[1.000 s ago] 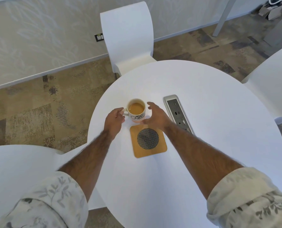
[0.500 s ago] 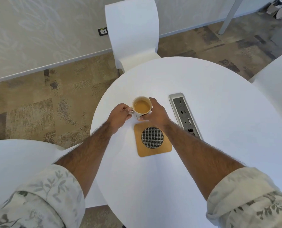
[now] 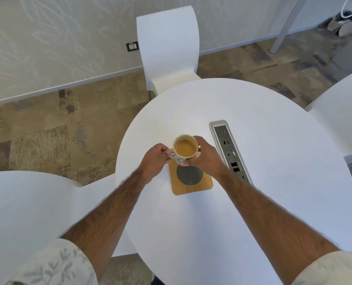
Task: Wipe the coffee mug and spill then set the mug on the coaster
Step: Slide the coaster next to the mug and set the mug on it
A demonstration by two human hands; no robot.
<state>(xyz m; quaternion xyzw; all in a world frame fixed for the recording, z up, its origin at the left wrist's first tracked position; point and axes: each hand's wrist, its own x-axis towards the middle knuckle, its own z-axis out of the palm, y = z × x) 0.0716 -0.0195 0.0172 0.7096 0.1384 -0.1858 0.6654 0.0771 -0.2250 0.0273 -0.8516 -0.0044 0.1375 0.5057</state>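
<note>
Two hands at work, both closed round one thing. From the left: the left hand (image 3: 156,159) pinches the handle (image 3: 170,154); the coffee mug (image 3: 180,159) stands upright between the hands, over the far edge of the coaster (image 3: 192,182); the right hand (image 3: 207,159) wraps its side. We cannot tell whether the base is lifted or rests on the table (image 3: 274,192).

Risks, as we judge them: the coffee (image 3: 185,148) stands near the rim, so a tilt or jolt on the way to the coaster would slop it over fingers and wood. Just right of the right hand the socket panel (image 3: 229,153) is let into the tabletop; liquid running that way would be the worst outcome. We see no cloth and no spill; whether wiping is done, we cannot say.

Around: left chair (image 3: 27,212) beside the table, far chair (image 3: 167,48) across it, right chair (image 3: 343,112) at the edge of view. We see nothing in the path from mug to coaster.
</note>
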